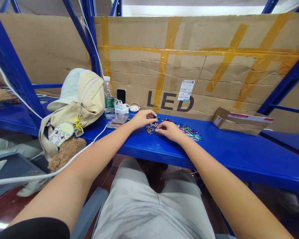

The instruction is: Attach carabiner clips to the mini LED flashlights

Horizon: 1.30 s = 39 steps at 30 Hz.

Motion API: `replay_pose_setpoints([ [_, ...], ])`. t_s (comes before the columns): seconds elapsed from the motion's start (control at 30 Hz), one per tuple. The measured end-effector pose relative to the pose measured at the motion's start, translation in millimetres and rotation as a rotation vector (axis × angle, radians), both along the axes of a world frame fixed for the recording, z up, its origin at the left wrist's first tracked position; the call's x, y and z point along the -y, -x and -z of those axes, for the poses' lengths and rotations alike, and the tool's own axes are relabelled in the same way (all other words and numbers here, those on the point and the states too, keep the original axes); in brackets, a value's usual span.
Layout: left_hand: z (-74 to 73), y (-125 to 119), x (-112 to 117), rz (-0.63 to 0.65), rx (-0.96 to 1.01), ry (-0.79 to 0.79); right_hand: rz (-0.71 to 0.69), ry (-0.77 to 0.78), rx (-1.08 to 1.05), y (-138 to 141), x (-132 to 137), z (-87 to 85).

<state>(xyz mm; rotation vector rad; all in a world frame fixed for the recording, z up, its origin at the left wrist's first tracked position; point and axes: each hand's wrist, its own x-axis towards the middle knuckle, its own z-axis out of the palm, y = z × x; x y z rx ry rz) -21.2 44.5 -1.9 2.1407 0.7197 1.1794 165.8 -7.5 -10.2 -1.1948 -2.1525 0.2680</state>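
Note:
On the blue shelf (226,151) lies a small pile of brown metal pieces (151,127). My left hand (144,118) hovers just behind the pile, fingers curled into a pinch on something too small to name. My right hand (169,130) rests palm down at the pile's right side, fingertips pressed together on the pieces. Just right of that hand lies a bunch of coloured clips or carabiners (190,131).
A cream bag (78,103) with charms and a plush toy sits at the left, with a water bottle (109,98), phone and charger behind it. An open cardboard box (240,121) lies at the right. Taped cardboard marked LED forms the back wall. Another person's hand (0,96) shows far left.

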Motion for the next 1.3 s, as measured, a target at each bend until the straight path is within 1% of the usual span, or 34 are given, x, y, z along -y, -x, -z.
replay_pose_setpoints([
  [0.1, 2.2, -1.7, 4.0, 0.085, -0.100, 0.056, 0.087, -0.129, -0.210, -10.5, 1.2, -5.9],
  [0.2, 2.6, -5.5, 11.1, 0.108, -0.181, 0.029, 0.066, -0.215, -0.284, -13.2, 1.2, -7.9],
  [0.3, 2.3, -10.3, 16.8, 0.095, -0.202, -0.020, 0.022, -0.204, -0.250, -10.5, 0.7, -6.2],
  [0.37, 2.6, -12.8, 18.1, 0.083, -0.205, -0.032, 0.020, -0.193, -0.224, -9.0, 1.0, -5.1],
  [0.47, 4.1, -14.2, 16.5, 0.084, -0.181, -0.008, 0.015, -0.192, -0.219, -8.5, 2.7, -4.4],
  [0.6, 5.1, -11.3, 9.4, 0.077, -0.097, 0.030, 0.017, -0.166, -0.264, -7.8, 4.6, -2.6],
  [0.67, 4.3, -8.7, 4.7, 0.011, -0.042, 0.020, 0.021, -0.174, -0.204, -6.2, 4.1, -0.5],
  [0.73, 2.9, -6.2, 0.7, -0.084, 0.029, 0.005, 0.005, -0.186, -0.076, -3.6, 1.9, 2.3],
  [0.8, 1.5, -4.5, -1.5, -0.145, 0.072, -0.003, -0.020, -0.182, 0.062, -0.5, -1.5, 5.2],
  [0.9, 0.2, -4.2, -1.2, -0.139, 0.060, -0.007, -0.059, -0.173, 0.209, 3.9, -6.8, 8.9],
  [1.0, 0.2, -5.1, 0.2, -0.100, 0.035, -0.003, -0.106, -0.186, 0.289, 5.6, -8.7, 10.5],
  [1.1, 1.0, -5.1, 0.0, -0.079, 0.023, -0.004, -0.117, -0.185, 0.283, 4.2, -8.1, 11.1],
  [1.3, 2.7, -4.5, -1.3, -0.083, 0.006, -0.011, -0.051, -0.127, 0.227, 2.2, -11.8, 15.5],
])
